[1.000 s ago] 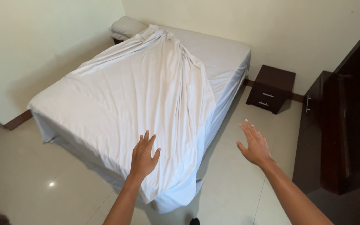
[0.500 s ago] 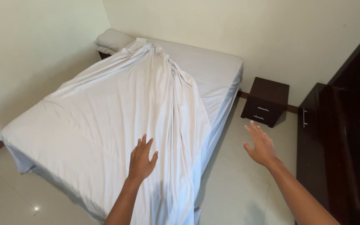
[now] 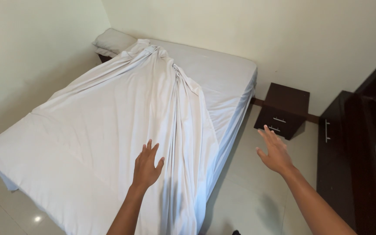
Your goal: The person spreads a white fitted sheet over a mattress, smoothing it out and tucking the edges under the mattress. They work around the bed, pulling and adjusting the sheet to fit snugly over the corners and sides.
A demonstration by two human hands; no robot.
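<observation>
Both hands nearer now, each grip spread, left hand (image 3: pixel 146 167), right hand (image 3: pixel 275 152); bunched white sheet (image 3: pixel 122 126).

The view is swinging closer over the bed (image 3: pixel 223 74), so the white sheet (image 3: pixel 109 130) is spreading wider toward 9 o'clock and its near corner is slipping out of sight at 6 o'clock. The left hand (image 3: pixel 146 167) is coming further over the sheet's bunched folds. The right hand (image 3: pixel 275 152) is drifting toward 3 o'clock over the floor (image 3: pixel 249 191), nearer the dark nightstand (image 3: pixel 283 109).
</observation>
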